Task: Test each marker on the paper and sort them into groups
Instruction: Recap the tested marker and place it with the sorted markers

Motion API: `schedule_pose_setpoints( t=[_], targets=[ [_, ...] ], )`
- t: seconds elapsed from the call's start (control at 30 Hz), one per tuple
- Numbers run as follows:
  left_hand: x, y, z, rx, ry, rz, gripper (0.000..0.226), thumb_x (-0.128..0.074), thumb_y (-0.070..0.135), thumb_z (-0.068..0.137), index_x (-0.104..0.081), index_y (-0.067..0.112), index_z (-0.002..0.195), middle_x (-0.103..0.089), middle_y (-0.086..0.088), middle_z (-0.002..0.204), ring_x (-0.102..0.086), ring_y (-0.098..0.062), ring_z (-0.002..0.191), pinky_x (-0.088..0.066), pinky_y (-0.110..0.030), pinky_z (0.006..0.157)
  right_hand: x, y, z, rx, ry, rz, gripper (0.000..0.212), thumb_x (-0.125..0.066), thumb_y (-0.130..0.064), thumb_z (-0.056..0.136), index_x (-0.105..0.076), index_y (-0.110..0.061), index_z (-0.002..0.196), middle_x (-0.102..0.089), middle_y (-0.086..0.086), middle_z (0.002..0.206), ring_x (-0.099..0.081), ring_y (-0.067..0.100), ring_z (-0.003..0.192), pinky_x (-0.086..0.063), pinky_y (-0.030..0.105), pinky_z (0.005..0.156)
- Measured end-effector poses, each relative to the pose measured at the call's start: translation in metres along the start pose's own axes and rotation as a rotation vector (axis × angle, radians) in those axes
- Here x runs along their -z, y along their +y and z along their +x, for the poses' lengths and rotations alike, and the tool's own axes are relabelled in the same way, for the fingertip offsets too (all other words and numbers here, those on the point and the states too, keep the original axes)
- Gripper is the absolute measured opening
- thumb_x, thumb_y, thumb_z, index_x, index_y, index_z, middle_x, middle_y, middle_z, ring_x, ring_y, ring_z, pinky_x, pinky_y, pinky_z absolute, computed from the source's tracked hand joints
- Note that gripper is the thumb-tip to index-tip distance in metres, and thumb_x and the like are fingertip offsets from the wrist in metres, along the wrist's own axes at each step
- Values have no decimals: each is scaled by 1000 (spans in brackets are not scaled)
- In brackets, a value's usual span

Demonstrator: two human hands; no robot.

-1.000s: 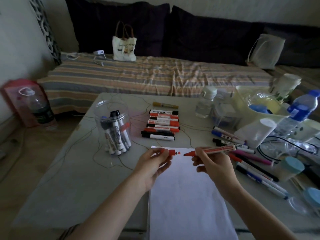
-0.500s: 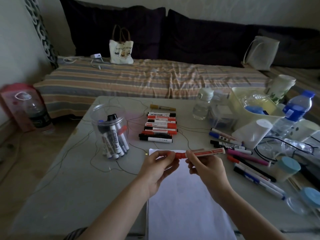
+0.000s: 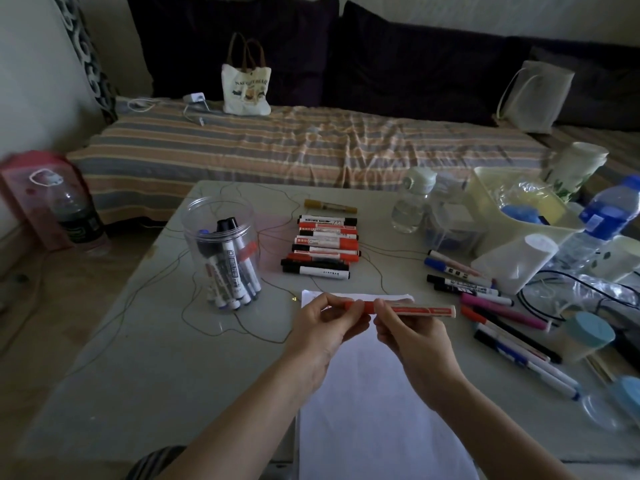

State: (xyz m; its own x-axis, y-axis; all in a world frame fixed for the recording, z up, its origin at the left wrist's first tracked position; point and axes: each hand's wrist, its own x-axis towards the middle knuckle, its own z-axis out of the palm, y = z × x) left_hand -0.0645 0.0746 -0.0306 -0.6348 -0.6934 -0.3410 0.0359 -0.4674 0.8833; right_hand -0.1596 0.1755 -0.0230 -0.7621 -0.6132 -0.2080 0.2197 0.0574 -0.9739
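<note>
Holding the marker (image 3: 415, 310) over the paper (image 3: 374, 410), my left hand (image 3: 322, 327) pinches its cap (image 3: 360, 306); my right hand (image 3: 412, 327) grips the barrel; next, probably, placing it with a sorted group.

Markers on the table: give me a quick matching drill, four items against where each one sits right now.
Items:
1. red marker
2. yellow marker
3. black-capped markers
4. pink marker

Places:
A. standing in the clear jar
B. lying alone beyond the sorted row
C. held over the paper by left hand and right hand
D. lying in the loose pile right of the paper

Pairs: 1-C, 2-B, 3-A, 4-D
</note>
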Motion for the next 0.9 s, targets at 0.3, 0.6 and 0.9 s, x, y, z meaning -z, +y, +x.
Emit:
schedule_pose_setpoints(
  t=[0.3, 0.6, 0.9],
  targets=[
    [17, 26, 1, -110, 61, -85, 23, -69, 13, 85, -65, 12, 108, -74, -6, 102, -71, -21, 96, -56, -38, 89, 11, -15, 1, -62, -92, 212, 34, -69, -30, 79, -72, -4, 101, -63, 6, 77, -61, 15, 73, -53, 29, 69],
    [49, 75, -31, -612, 227, 65, 20, -71, 3, 83, -64, 17, 96, -73, -2, 90, -71, -18, 87, -57, -32, 76, -47, -29, -31, 158, -236, -265, 11, -68, -4, 87, -70, -5, 97, -72, 12, 89, -71, 18, 74, -59, 21, 66],
    [111, 178, -45, -902, 571, 110, 28, -75, 2, 79, -59, 24, 84, -70, -1, 88, -70, -16, 86, -55, -33, 82, -95, -58, -18, 355, -217, -506, 7, -66, -28, 91, -73, -29, 88, -71, -11, 74, -66, 9, 70, -47, 20, 59]
  ],
)
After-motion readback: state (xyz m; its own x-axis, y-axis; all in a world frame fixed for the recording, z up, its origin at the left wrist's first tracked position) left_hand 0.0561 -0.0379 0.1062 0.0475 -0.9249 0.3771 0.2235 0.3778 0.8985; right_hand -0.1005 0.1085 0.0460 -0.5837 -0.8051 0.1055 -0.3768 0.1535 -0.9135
